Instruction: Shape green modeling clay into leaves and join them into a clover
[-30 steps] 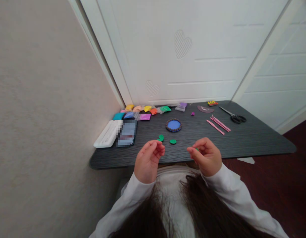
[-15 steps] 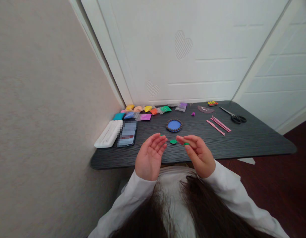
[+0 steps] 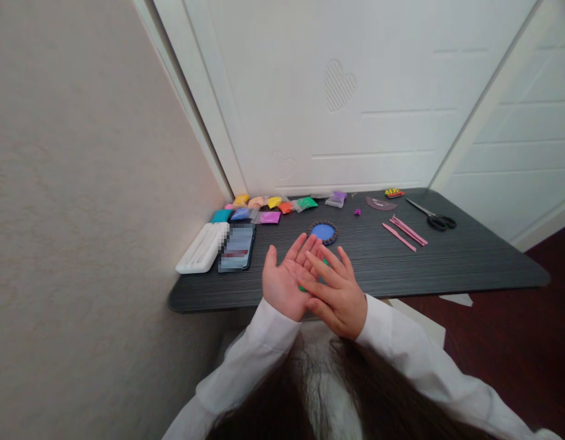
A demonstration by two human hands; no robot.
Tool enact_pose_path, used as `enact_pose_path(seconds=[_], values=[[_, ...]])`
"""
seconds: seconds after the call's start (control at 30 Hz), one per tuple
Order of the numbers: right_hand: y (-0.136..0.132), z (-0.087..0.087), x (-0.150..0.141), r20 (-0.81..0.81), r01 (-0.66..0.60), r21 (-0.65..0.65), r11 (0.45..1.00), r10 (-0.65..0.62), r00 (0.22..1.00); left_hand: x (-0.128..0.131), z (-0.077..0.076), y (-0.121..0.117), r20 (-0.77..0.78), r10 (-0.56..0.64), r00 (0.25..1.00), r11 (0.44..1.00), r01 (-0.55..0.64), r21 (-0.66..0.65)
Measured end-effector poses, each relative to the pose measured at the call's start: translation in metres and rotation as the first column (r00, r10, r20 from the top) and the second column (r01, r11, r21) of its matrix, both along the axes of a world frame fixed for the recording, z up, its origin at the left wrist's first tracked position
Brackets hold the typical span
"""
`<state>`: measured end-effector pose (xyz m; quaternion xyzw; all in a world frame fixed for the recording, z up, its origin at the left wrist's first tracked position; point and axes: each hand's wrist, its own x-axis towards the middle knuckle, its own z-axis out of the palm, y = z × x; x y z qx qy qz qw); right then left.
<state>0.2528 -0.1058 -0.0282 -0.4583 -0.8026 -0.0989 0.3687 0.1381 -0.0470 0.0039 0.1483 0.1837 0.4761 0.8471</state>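
My left hand is turned palm up with its fingers stretched out. A small piece of green clay lies on that palm, partly covered by the fingers of my right hand. My right hand lies palm down across the left one, its fingers spread and touching it. Between the fingers a bit of a flat green clay piece shows on the table. Just beyond my fingertips rests a blue clay disc with a brown, rope-like rim.
Bags of coloured clay, among them a green one, line the back of the dark table. At left are a phone and a white case. Pink tools and scissors lie at right, near a small purple lump.
My hands have come together. The green clay pinched in my right hand is now on my left palm, and my right fingers have spread flat over it.
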Motion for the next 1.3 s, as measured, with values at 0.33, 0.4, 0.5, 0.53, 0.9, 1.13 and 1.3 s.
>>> enact_pose_path(seconds=[0.33,0.4,0.5,0.53,0.9,1.13,1.3], values=[[-0.005,0.002,-0.004,-0.002,-0.04,-0.027,0.999,0.04,0.999,-0.002,0.001,0.003,0.077,0.03,0.997,0.997,-0.035,0.075],[-0.004,0.002,-0.005,0.01,-0.023,-0.034,0.999,0.023,1.0,-0.001,0.002,0.001,0.059,-0.006,0.998,0.996,0.001,0.088],[-0.004,0.002,-0.003,0.024,0.038,-0.042,0.998,-0.037,0.999,-0.002,0.007,-0.002,0.032,0.002,0.999,0.994,-0.005,0.113],[-0.004,0.002,-0.002,0.025,0.056,-0.043,0.997,-0.055,0.998,-0.003,0.009,-0.003,0.031,0.011,0.999,0.992,-0.014,0.125],[-0.004,0.004,-0.005,0.009,0.091,-0.014,0.996,-0.091,0.996,0.004,0.007,-0.003,-0.101,0.026,0.995,0.999,-0.029,-0.031],[0.0,0.002,-0.004,-0.122,0.104,0.006,0.995,-0.103,0.987,0.012,0.004,-0.003,-0.123,0.092,0.988,0.992,-0.102,-0.077],[0.009,0.022,-0.015,-0.323,0.058,0.026,0.998,-0.046,0.945,0.025,0.0,-0.017,-0.073,0.022,0.997,0.991,-0.012,0.135]])
